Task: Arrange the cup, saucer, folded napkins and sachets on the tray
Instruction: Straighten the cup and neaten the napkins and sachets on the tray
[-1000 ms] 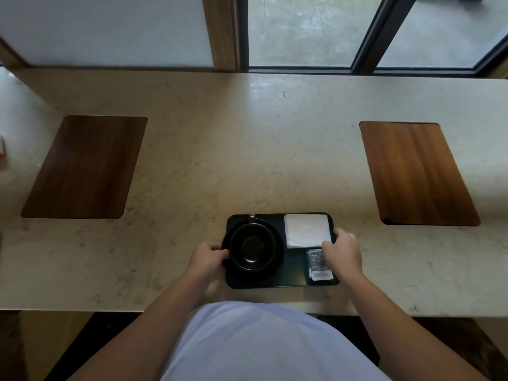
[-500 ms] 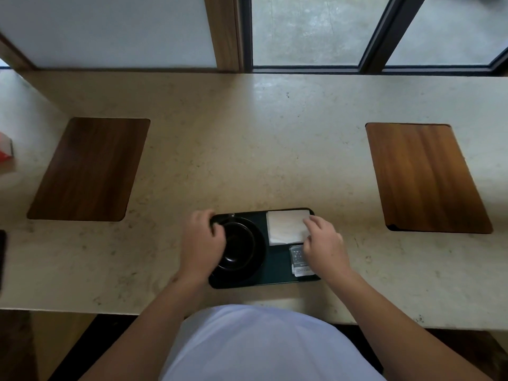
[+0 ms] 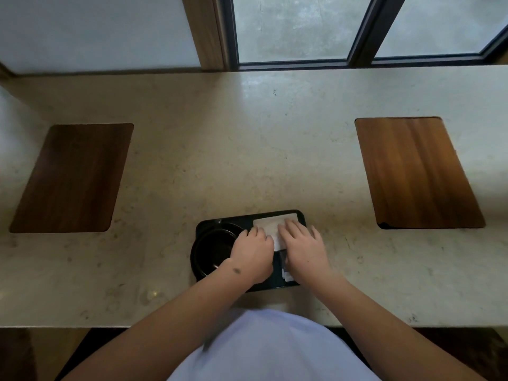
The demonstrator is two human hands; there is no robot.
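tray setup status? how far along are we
Mostly done: black cup on its saucer fills the tray left side, sachets sit front right. In hand: left hand and right hand rest on the folded napkins at back right. Left: squaring the napkins, then letting go.

The person wears a plain pale lavender-white shirt (image 3: 269, 350); both forearms are bare, and the left wrist (image 3: 236, 270) bears a small dark mark.
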